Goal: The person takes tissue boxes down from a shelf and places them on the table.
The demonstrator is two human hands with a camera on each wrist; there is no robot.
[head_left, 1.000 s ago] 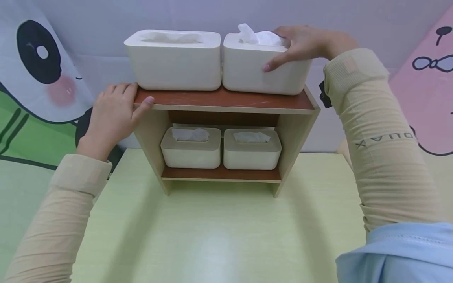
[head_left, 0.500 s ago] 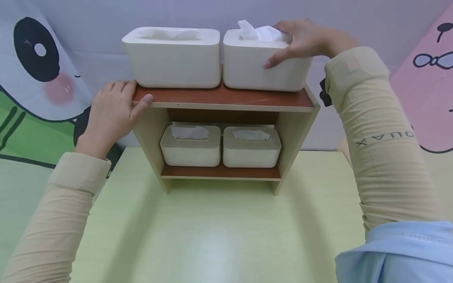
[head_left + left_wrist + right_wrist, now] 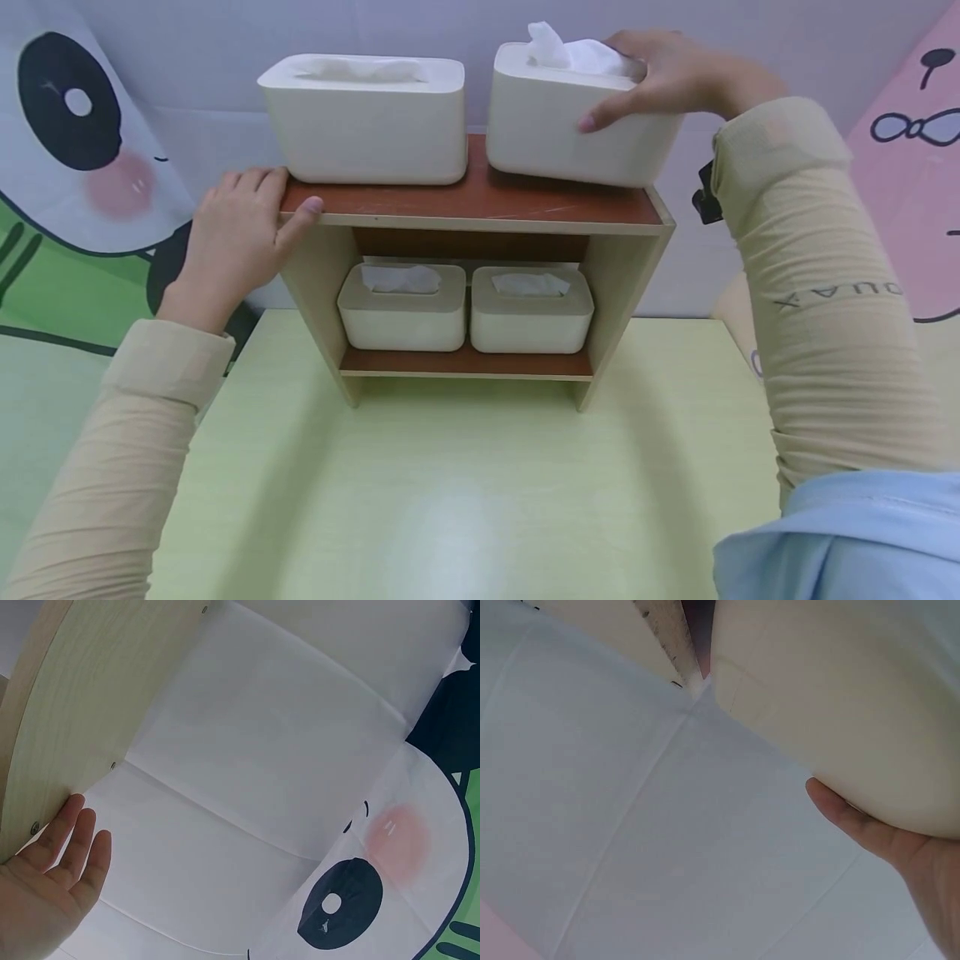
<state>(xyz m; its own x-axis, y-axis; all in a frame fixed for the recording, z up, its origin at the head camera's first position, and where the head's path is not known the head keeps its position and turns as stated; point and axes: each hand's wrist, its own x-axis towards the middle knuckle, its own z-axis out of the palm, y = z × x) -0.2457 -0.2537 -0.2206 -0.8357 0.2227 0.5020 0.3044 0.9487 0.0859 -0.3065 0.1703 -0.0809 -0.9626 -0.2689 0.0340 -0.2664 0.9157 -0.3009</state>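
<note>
My right hand (image 3: pixel 675 73) grips a white tissue box (image 3: pixel 562 125) from above, thumb on its front; the far fingers are hidden. The box is slightly tilted, its left side raised above the shelf top. In the right wrist view the box's pale wall (image 3: pixel 840 712) rises above the hand (image 3: pixel 907 855). My left hand (image 3: pixel 232 242) holds the upper left corner of the small wooden shelf (image 3: pixel 480 223), its thumb at the front edge. The left wrist view has the fingers of that hand (image 3: pixel 52 877) against the side panel (image 3: pixel 82 697).
Another white tissue box (image 3: pixel 367 125) stands on the shelf top at left. Two smaller-looking tissue boxes, one left (image 3: pixel 402 312) and one right (image 3: pixel 532 317), sit on the lower board. The shelf stands on a pale table (image 3: pixel 465 475) before a cloth backdrop (image 3: pixel 210 50).
The right hand has shifted the right tissue box up and to the right. It now tilts, and the gap to the left box has widened. The left hand stays on the corner.
</note>
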